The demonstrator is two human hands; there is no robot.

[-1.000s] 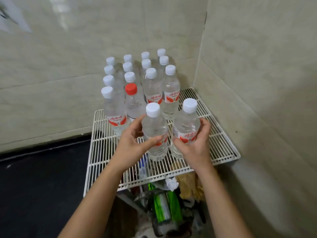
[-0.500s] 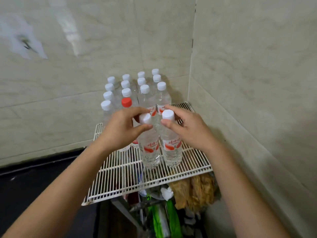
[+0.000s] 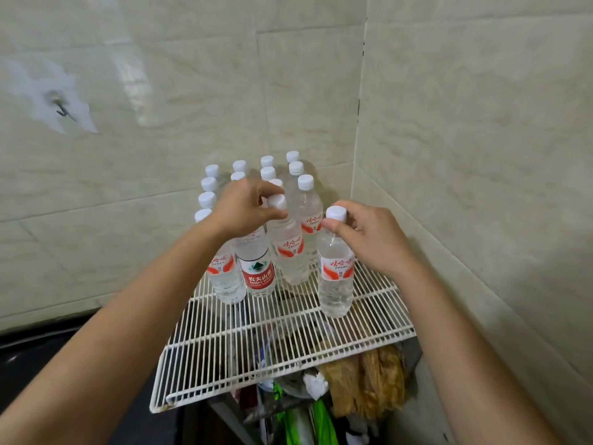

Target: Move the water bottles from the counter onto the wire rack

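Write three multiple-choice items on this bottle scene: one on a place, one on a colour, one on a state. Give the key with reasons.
1. Where does the bottle under the right hand stand?
A. on the wire rack
B. on the floor
C. on the dark counter

2. What colour is the wide label on the one odd bottle in the front row?
A. blue
B. red
C. yellow

3. How does the left hand hold its bottle?
A. flat on the label
B. under the base
C. fingers at the cap

Key: 1 A, its base sits on the wire rack. 2 B, a red band wraps its lower body. 3 C, thumb and fingers close around the white cap.
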